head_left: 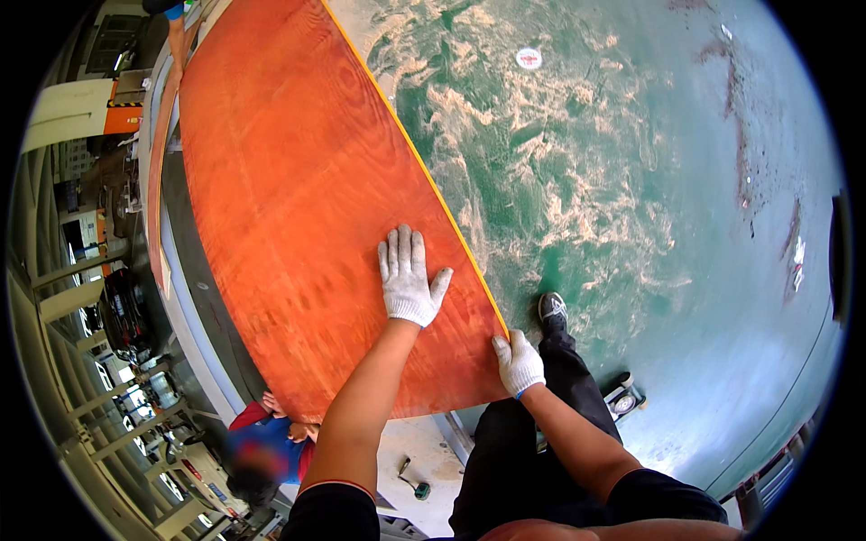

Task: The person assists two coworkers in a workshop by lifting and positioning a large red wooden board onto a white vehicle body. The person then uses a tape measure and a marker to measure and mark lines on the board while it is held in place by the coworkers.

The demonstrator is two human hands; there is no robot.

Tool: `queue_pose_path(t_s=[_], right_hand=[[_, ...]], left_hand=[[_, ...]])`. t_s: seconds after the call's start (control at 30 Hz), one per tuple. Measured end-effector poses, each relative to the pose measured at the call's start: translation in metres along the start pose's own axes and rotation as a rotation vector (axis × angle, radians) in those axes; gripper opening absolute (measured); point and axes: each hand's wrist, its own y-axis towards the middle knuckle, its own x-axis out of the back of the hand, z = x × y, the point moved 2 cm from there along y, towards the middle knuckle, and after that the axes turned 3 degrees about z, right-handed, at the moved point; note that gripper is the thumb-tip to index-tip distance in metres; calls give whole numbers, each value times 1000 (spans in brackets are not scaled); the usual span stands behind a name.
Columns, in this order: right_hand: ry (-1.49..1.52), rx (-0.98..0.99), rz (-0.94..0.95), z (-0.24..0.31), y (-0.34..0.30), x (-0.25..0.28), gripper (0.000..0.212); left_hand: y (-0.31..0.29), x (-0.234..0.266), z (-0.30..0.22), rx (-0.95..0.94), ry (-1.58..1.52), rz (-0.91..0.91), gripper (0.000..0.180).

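Note:
A large orange-red wooden panel [289, 180] with visible grain and a yellow right edge stretches away in front of me. My left hand [410, 279], in a white knit glove, lies flat on its upper face with the fingers stretched out. At the near right corner my right hand [520, 365], gloved the same way, grips the panel's edge. Its thumb shows near the rim; the fingers' undersides are hidden.
A co-worker in red and blue [266, 442] has hands at the panel's near left edge. Another person's arm [176, 45] reaches the far left edge. Pale dust covers the green floor [559, 180]. A small dark green tool [420, 490] lies on a pale surface beside my legs.

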Motion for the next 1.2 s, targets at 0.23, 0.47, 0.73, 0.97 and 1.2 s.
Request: queue_pose_path(t_s=[0.23, 0.47, 0.73, 0.97, 1.2], right_hand=[[8, -27, -11, -4, 2, -5, 47], [25, 196, 2, -17, -24, 8, 57], [67, 283, -108, -70, -75, -3, 57], [17, 241, -209, -79, -94, -13, 55], [-47, 143, -189, -62, -83, -16, 50]], left_hand=[[-11, -7, -2, 188, -11, -47, 83], [-77, -17, -8, 233, -26, -114, 78], [-151, -36, -8, 273, 1, -97, 76], [-194, -44, -17, 282, 23, -91, 74], [-254, -48, -21, 359, -36, -102, 76]])
